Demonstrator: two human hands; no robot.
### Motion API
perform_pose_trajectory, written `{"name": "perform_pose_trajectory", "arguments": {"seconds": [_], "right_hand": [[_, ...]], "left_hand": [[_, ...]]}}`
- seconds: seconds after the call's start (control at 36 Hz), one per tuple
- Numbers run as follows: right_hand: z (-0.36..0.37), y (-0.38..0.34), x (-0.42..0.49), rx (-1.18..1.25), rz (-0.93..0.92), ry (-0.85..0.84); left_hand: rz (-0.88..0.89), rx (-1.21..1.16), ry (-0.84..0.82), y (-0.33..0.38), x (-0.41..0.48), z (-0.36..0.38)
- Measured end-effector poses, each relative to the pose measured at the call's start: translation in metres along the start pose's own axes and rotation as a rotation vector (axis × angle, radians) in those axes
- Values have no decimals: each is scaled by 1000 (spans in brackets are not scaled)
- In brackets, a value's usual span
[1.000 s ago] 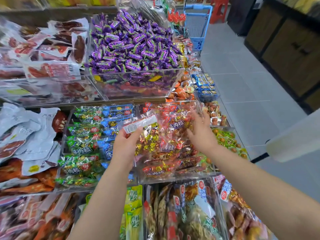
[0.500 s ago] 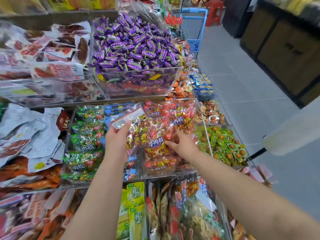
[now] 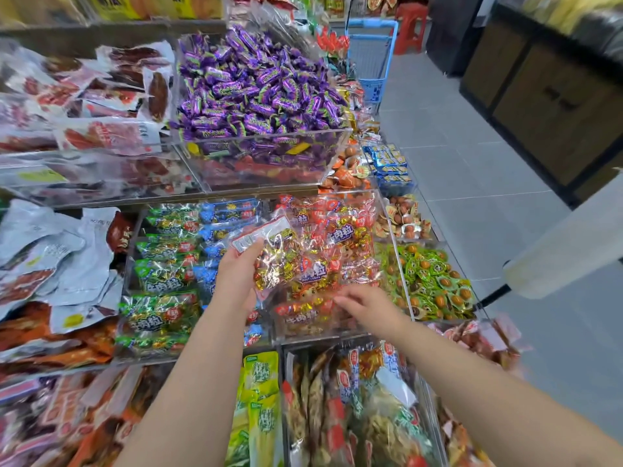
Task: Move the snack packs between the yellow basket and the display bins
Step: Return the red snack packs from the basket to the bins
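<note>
My left hand (image 3: 236,278) grips a clear snack pack (image 3: 273,254) of gold and red wrapped pieces by its left edge, tilted over the clear display bin (image 3: 397,264) of red snack packs (image 3: 340,230). Just to the right and nearer me, my right hand (image 3: 367,305) hovers over the front of that bin with relaxed fingers pointing left, holding nothing. No yellow basket is in view.
Green and blue snack packs (image 3: 161,274) fill the bin to the left. Purple candies (image 3: 256,85) are heaped in the upper bin. Green egg packs (image 3: 435,284) lie to the right. A blue shopping cart (image 3: 371,55) stands in the tiled aisle.
My left hand brought the snack pack down and to the right, over the red-pack bin. My right hand drew back from the packs toward the bin's front.
</note>
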State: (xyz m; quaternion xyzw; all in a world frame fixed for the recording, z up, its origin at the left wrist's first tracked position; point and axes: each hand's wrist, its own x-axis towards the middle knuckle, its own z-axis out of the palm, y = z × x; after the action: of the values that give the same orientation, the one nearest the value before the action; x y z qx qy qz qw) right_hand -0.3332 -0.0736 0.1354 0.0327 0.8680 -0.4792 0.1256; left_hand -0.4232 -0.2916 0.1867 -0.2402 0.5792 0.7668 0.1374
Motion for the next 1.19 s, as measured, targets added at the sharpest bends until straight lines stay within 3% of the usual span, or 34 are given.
{"name": "perform_pose_trajectory", "arguments": {"seconds": [0.17,0.28,0.47,0.64,0.83,1.03,1.11,1.19], "right_hand": [[2,-15,20,67,82,310],[17,-25,31,6,140,234],[44,-21,21,107,125,105],[38,-21,23,121,33,295],[37,-21,38,-175,-18,312],[64,-20,47,-360,-11,435],[56,-19,46,-309,-42,393],[49,-9,34,-211,-98,202]], "left_hand": [[127,-76,11,19,-2,-12],[193,-151,24,28,-1,-25],[213,-164,47,32,1,-34],[192,-122,53,26,1,-30],[160,-65,69,23,3,-25],[175,-42,78,19,1,-18],[192,-15,60,19,0,-16],[209,-13,36,21,-1,-15]]}}
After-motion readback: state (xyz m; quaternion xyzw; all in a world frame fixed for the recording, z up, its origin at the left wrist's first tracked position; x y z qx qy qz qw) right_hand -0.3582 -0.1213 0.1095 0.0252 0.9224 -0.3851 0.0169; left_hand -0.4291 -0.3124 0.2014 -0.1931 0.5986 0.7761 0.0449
